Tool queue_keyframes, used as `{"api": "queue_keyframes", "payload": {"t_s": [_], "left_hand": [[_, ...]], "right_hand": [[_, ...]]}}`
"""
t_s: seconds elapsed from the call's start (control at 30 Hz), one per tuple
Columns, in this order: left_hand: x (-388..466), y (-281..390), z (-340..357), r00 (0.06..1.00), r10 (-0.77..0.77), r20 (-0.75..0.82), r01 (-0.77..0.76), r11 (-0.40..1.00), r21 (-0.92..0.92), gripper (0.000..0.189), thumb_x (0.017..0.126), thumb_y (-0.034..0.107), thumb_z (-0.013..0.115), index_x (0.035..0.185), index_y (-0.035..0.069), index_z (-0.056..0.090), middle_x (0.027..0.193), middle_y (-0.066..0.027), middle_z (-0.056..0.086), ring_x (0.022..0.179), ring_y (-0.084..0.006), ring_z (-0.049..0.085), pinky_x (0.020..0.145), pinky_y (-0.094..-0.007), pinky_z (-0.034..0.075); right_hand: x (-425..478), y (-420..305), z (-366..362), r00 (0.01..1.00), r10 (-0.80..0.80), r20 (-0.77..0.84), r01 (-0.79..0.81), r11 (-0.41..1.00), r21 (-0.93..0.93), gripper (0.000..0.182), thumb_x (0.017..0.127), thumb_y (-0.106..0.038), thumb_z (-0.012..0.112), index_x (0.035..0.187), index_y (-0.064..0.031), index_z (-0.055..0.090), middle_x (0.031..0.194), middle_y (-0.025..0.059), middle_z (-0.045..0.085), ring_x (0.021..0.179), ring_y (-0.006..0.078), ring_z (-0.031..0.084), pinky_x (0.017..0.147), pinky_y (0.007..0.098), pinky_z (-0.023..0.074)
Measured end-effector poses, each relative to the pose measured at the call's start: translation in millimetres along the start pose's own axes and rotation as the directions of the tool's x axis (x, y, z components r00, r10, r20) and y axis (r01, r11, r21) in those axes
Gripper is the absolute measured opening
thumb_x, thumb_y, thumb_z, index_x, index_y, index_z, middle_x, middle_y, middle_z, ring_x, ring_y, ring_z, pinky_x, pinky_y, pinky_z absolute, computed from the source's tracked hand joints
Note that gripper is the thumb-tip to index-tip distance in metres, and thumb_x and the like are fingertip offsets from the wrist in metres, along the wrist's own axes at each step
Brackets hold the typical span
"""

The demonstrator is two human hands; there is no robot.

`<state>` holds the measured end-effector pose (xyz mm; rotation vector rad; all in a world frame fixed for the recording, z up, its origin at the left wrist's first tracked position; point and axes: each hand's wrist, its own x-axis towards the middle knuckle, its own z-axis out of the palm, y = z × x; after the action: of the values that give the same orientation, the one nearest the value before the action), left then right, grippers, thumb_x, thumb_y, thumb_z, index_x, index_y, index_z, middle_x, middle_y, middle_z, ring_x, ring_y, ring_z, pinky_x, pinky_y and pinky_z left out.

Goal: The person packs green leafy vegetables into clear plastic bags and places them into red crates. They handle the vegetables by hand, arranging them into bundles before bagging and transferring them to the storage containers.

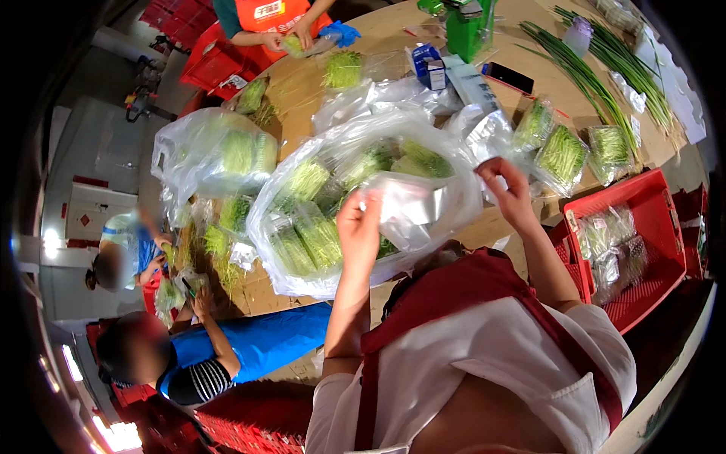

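Observation:
My left hand (pixel 361 224) grips the edge of a clear plastic bag (pixel 405 213) over a large plastic sack. My right hand (pixel 505 184) is raised at the sack's right side, its thumb and fingers curled; whether it holds any film cannot be told. The large clear sack (pixel 264 227) stands open on the table and holds several packed bundles of green shoots (pixel 320 232). To its right lie several clear packs of shoots (pixel 561 153). A tied-looking plastic bag with more greens (pixel 241 150) sits to its left.
A red plastic crate (pixel 652 249) with packs inside stands at the right. Long green stalks (pixel 584 74), a phone (pixel 509 78), a small blue box (pixel 426 61) and a green tape dispenser (pixel 466 34) lie farther back. Co-workers (pixel 198 352) are at the left and across the table (pixel 283 284).

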<state>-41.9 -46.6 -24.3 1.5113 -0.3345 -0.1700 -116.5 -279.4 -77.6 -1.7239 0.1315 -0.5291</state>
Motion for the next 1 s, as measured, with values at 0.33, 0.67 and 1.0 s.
{"api": "queue_keyframes", "payload": {"t_s": [0.33,0.67,1.0], "left_hand": [[1,1,0,0.939,0.343,0.024,-0.331,0.883,0.333,0.017,0.075,0.005,0.065,0.091,0.002,0.059,0.08,-0.0029,0.058,0.075,-0.0117,0.053,0.069,-0.0247,0.041],[-4,6,-9,0.879,0.308,0.364,-0.45,0.791,0.415,0.027,0.07,0.019,0.069,0.065,0.001,0.049,0.061,-0.0106,0.047,0.06,-0.0261,0.048,0.056,-0.0355,0.036],[6,9,-1,0.836,0.54,0.102,-0.483,0.634,0.603,0.021,0.07,0.011,0.068,0.065,0.003,0.049,0.069,-0.008,0.053,0.065,-0.0271,0.051,0.06,-0.0344,0.04]], "right_hand": [[10,-37,40,0.898,-0.024,0.44,-0.214,0.849,0.484,0.047,0.069,-0.013,0.071,0.112,-0.0042,0.055,0.129,0.0104,0.039,0.111,0.0207,0.042,0.092,0.0335,0.0338],[13,-26,42,0.913,0.154,0.378,-0.28,0.91,0.306,0.013,0.075,-0.006,0.064,0.086,-0.0011,0.059,0.081,0.0009,0.059,0.075,0.0106,0.054,0.072,0.0251,0.0424],[6,-26,56,0.87,0.08,0.487,-0.322,0.841,0.436,0.019,0.082,-0.009,0.059,0.1,-0.0039,0.06,0.092,0.0025,0.062,0.085,0.0109,0.055,0.076,0.0245,0.0433]]}}
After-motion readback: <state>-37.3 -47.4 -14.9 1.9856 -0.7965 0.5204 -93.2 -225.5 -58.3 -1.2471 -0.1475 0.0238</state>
